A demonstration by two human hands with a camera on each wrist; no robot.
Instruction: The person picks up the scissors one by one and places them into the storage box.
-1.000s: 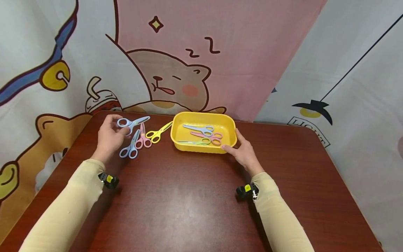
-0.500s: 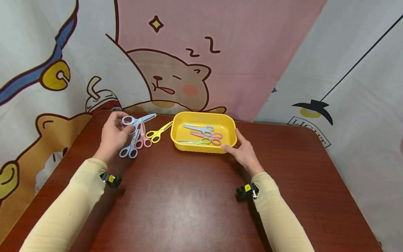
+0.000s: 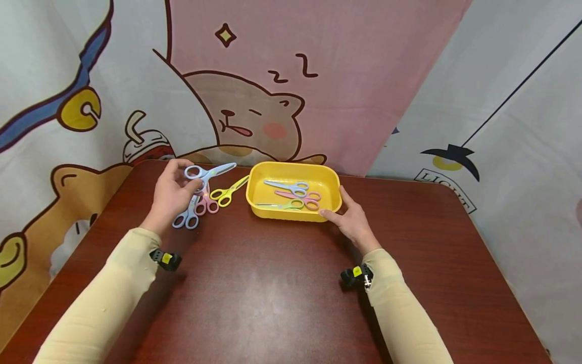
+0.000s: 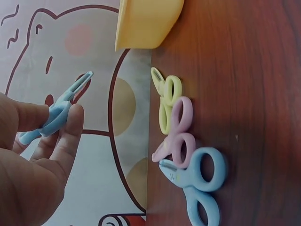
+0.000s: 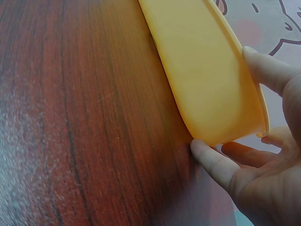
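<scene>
My left hand (image 3: pixel 170 194) pinches blue scissors (image 3: pixel 210 173) above the counter (image 3: pixel 273 283); my right hand (image 3: pixel 352 220), fingers spread, braces the yellow tray's (image 3: pixel 293 213) near right corner.

Your left hand (image 3: pixel 170 197) grips scissors (image 3: pixel 210 173) above the table (image 3: pixel 273 293). Just below that grip lie three more pairs (image 3: pixel 206 201). To its right sits the tray (image 3: pixel 334 194), three pairs inside (image 3: pixel 291 194), your right hand (image 3: pixel 352 220) on its right corner.
</scene>
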